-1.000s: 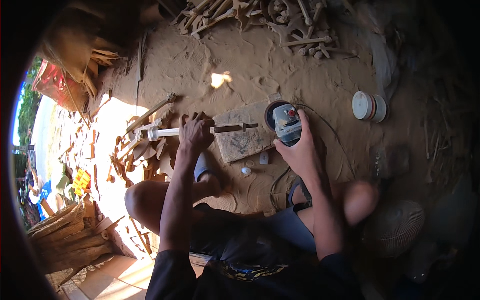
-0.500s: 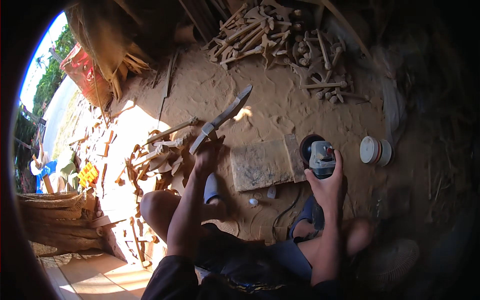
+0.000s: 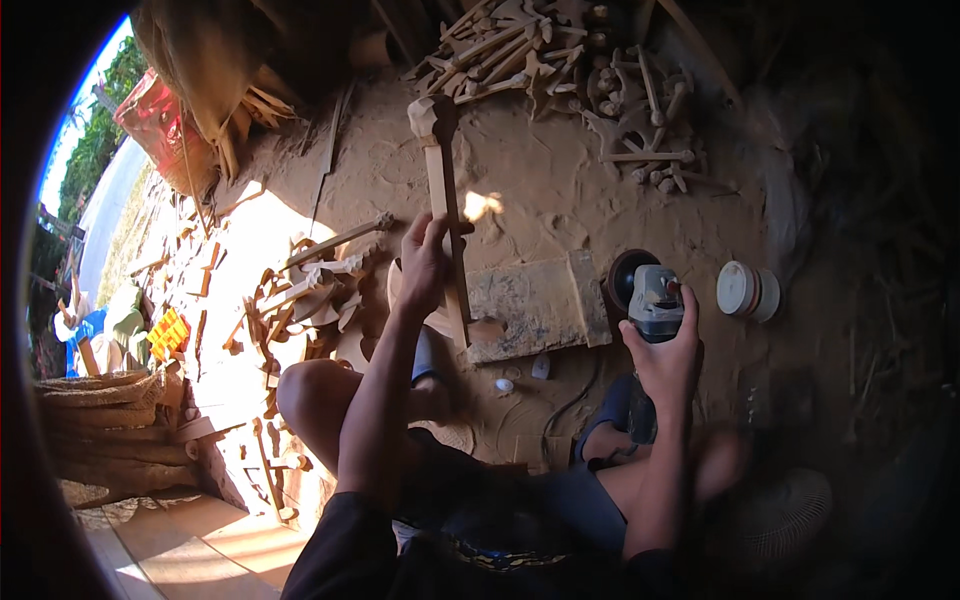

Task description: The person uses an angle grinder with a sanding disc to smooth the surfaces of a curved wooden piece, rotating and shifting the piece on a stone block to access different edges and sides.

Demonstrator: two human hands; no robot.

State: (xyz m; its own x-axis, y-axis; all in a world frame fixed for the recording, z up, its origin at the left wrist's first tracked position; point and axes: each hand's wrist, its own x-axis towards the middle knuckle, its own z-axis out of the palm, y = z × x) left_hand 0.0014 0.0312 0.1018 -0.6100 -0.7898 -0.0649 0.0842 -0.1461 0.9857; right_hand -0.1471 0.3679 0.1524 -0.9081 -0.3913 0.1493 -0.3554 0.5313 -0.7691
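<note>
My left hand (image 3: 424, 268) is closed around a carved wooden piece (image 3: 441, 175), a straight bar with a chunky faceted knob at its far end. The bar points away from me and its near end hangs over the left edge of a worn wooden board (image 3: 540, 310). A wider curved part shows partly behind my fingers. At the board's right side, my right hand (image 3: 665, 365) grips an angle grinder (image 3: 655, 305) by its body, thumb and forefinger around the head. Its dark round disc (image 3: 620, 280) faces the board, apart from the wooden piece.
Similar wooden pieces lie heaped at the far side (image 3: 510, 60) and in a sunlit pile (image 3: 315, 290) on the left. A white round container (image 3: 738, 290) stands right of the grinder. A dark cord (image 3: 572, 408) runs over the dusty ground near my feet.
My left hand has turned the wooden piece from a slant to nearly straight ahead, its knob now at the far end. The grinder stays almost where it was in my right hand.
</note>
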